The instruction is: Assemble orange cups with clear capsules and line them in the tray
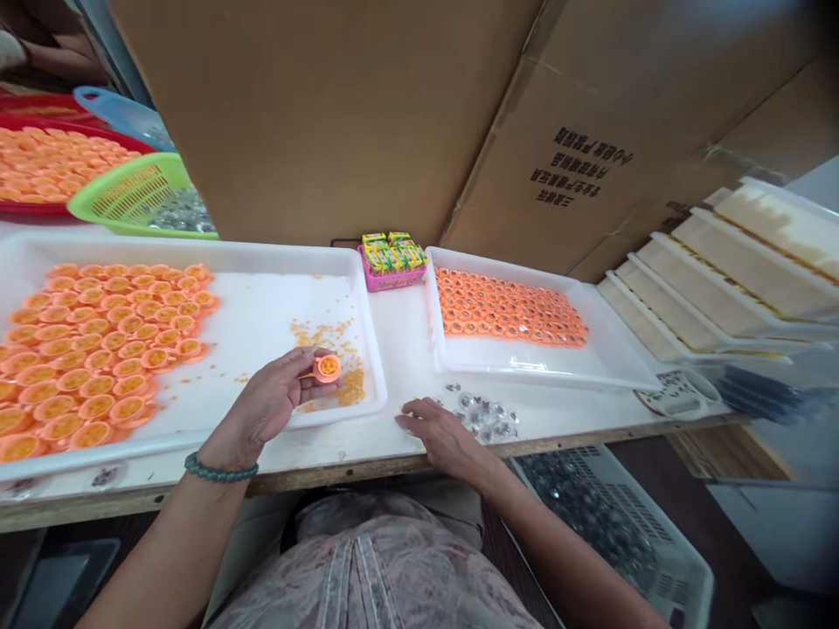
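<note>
My left hand (279,393), with a green bead bracelet at its wrist, holds a small orange plastic cup (327,368) upright between thumb and fingers. Small yellow-orange beads show inside the cup. It is held above the right end of a white tray (262,297), where loose beads (350,389) lie scattered. Many similar filled orange cups (98,358) crowd the tray's left side. My right hand (446,437) is low over the table's front edge, fingers loosely bent and apart, with nothing visible in them. Clear plastic pieces (488,418) lie just right of its fingers.
A second white tray (616,349) holds rows of orange pieces (511,306). Between the trays stands a pink basket (397,279) of yellow-green packets. Cardboard (341,122) walls off the back. Stacked trays (727,271) stand right, a green basket (124,188) left, a crate (682,559) below. Another person's arm (62,57) shows top left.
</note>
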`<act>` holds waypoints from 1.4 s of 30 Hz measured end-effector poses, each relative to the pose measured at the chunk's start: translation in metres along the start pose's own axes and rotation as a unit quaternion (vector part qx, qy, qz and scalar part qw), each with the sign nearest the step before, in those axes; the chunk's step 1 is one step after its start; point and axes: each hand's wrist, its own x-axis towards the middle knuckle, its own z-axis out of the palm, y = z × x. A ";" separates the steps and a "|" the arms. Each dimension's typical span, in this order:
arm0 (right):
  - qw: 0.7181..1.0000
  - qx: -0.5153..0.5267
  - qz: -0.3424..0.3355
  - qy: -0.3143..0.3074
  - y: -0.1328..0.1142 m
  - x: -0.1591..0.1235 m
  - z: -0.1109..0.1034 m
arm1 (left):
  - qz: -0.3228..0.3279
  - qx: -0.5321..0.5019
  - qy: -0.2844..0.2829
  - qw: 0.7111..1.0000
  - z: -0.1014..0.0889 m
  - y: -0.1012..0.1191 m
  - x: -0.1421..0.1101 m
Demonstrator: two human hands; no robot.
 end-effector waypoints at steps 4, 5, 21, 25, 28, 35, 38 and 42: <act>1.000 -0.021 -0.003 -0.001 0.002 0.003 0.005 | 0.000 -0.051 -0.044 0.998 -0.004 0.000 0.000; 1.000 -0.024 -0.002 0.001 0.003 0.004 0.007 | -0.001 -0.059 -0.051 0.997 -0.005 -0.001 0.000; 0.881 0.406 0.172 0.172 -0.031 0.082 -0.045 | 0.027 -0.015 -0.059 0.998 -0.005 -0.006 -0.001; 0.903 0.390 0.115 0.137 -0.035 0.112 -0.046 | 0.039 -0.003 -0.069 0.997 -0.003 -0.006 -0.003; 0.922 0.365 0.070 0.107 -0.033 0.125 -0.043 | 0.040 0.006 -0.083 0.996 -0.001 -0.004 -0.004; 0.914 0.395 0.069 0.061 -0.029 0.143 -0.047 | 0.054 0.033 -0.096 0.993 0.000 -0.003 -0.007; 0.904 0.420 0.069 0.038 -0.027 0.146 -0.049 | 0.054 0.049 -0.100 0.992 0.000 -0.004 -0.006; 0.885 0.460 0.070 -0.006 -0.022 0.148 -0.051 | 0.052 0.069 -0.094 0.992 0.001 -0.003 -0.006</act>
